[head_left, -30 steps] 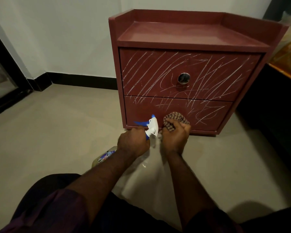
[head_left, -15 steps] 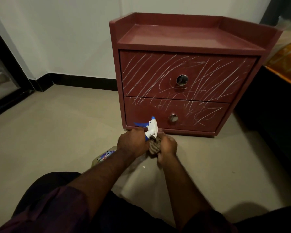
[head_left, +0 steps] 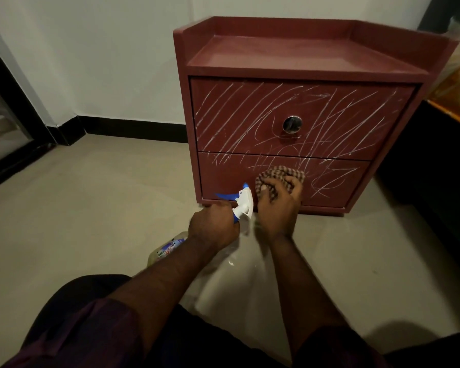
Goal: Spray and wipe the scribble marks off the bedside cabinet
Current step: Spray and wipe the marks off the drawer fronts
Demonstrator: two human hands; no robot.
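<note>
A dark red bedside cabinet (head_left: 303, 57) stands on the floor with two drawers. White scribble marks (head_left: 343, 123) cover the upper drawer front and the upper and right parts of the lower drawer. My right hand (head_left: 278, 205) grips a checked cloth (head_left: 279, 176) and presses it against the middle of the lower drawer, hiding its knob. My left hand (head_left: 213, 225) grips the neck of a spray bottle (head_left: 243, 201) with a white and blue trigger head, just left of the cloth. The bottle's clear body (head_left: 168, 247) shows under my left wrist.
The cabinet stands against a white wall (head_left: 104, 62) with a black skirting. A dark door frame (head_left: 8, 123) is at the far left. A dark bed base with an orange cover (head_left: 457, 88) is at the right. Beige floor (head_left: 91, 208) lies left of the cabinet.
My right hand has lifted the cloth from beside the bottle back up onto the lower drawer front, covering its knob again. My left hand and the bottle stayed in place.
</note>
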